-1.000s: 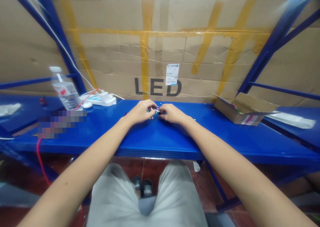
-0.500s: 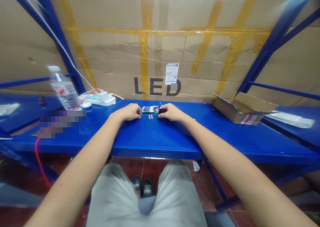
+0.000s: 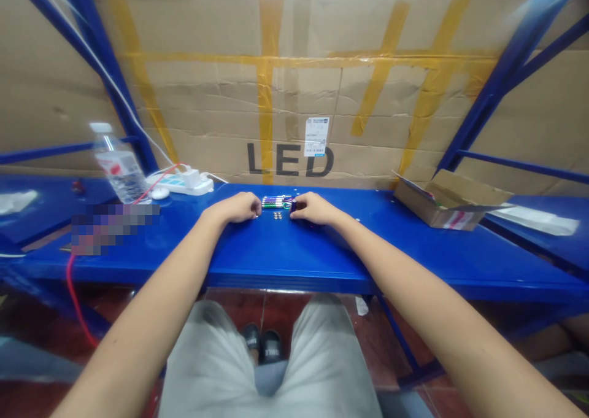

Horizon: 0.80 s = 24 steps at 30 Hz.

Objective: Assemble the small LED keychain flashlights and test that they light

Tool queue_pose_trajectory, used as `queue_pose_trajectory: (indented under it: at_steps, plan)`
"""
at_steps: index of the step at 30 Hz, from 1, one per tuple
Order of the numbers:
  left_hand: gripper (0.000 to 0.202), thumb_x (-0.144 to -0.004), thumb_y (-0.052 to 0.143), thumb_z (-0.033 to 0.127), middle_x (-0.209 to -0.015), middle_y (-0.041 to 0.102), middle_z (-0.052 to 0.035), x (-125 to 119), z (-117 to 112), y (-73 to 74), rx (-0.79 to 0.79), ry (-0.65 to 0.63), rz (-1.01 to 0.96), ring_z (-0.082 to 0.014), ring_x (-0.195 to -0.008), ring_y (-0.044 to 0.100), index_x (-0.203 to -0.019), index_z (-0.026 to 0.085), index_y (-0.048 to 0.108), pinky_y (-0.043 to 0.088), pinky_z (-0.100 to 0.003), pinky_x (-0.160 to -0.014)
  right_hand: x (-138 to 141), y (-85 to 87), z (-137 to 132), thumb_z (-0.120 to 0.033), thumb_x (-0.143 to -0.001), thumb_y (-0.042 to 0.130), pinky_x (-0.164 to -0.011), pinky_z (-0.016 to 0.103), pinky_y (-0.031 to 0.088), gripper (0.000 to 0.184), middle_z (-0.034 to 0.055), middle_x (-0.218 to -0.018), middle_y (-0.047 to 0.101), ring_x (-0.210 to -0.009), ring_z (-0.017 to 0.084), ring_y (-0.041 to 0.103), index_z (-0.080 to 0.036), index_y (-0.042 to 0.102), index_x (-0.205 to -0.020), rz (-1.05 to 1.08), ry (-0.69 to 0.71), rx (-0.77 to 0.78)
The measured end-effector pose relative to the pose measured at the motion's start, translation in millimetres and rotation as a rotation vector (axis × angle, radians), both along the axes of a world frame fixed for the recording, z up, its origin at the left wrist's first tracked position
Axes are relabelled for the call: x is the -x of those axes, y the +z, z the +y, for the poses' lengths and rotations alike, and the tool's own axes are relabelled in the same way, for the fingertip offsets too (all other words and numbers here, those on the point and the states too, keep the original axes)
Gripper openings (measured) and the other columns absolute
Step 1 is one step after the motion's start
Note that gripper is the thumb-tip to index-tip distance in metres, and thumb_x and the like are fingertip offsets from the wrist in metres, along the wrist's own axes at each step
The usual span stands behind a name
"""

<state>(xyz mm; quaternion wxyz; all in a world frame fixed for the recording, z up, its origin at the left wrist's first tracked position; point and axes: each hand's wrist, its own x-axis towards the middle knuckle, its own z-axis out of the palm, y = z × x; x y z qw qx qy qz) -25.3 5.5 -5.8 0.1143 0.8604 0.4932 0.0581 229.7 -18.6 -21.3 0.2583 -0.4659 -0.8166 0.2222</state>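
My left hand (image 3: 242, 207) rests on the blue table with its fingers curled closed; what they hold, if anything, is hidden. Just to its right lies a row of shiny metallic tubes (image 3: 275, 202) in purple, green and silver. In front of the tubes is a cluster of several small round pieces (image 3: 277, 215). My right hand (image 3: 315, 209) is at the tubes' right end, its thumb and fingers pinched on a small dark shiny piece (image 3: 293, 205). Part of that piece is covered by the fingers.
A clear plastic bottle (image 3: 120, 169) and a white power strip (image 3: 191, 185) with cables stand at the left. An open cardboard box (image 3: 448, 206) sits at the right. A large cardboard sheet marked LED (image 3: 294, 86) rises behind the blue table (image 3: 285, 255).
Both hands stay nearly where they were. My right fingers have shifted very slightly around the small dark piece; the tubes and round pieces look the same.
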Motion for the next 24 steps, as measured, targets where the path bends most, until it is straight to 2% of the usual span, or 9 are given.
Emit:
queue_pose_trajectory:
  at_steps: [9,18,24]
  plan:
    - [0.016,-0.068,0.060,0.015,-0.077,0.071,-0.0029,-4.8,-5.0,2.5,0.030,0.105,0.001,-0.0151,-0.065,0.060,-0.080,0.018,0.070,0.042,-0.023,-0.058,0.0,0.0,-0.3,-0.022,-0.075,0.072,-0.066,0.025,0.044,0.012,0.0036,-0.080,0.070,-0.072,0.015,0.059,-0.014,0.071,-0.084,0.010,-0.030,0.002]
    - [0.013,-0.067,0.060,0.018,-0.069,0.070,-0.0022,-9.4,-14.8,8.3,0.025,0.038,-0.060,-0.0152,-0.060,0.060,-0.074,0.019,0.071,0.042,-0.024,-0.054,-0.5,0.7,0.0,-0.023,-0.076,0.069,-0.062,0.026,0.040,0.009,0.0023,-0.075,0.067,-0.067,0.014,0.058,-0.015,0.065,-0.075,-0.022,-0.035,-0.020]
    - [0.015,-0.068,0.060,0.020,-0.074,0.071,-0.0028,-11.5,-13.3,3.3,-0.021,0.013,-0.074,-0.0149,-0.061,0.059,-0.079,0.019,0.070,0.043,-0.023,-0.055,-0.3,1.4,-1.3,-0.024,-0.075,0.069,-0.061,0.025,0.038,0.011,0.0006,-0.070,0.065,-0.064,0.013,0.055,-0.016,0.062,-0.072,-0.029,-0.025,-0.004]
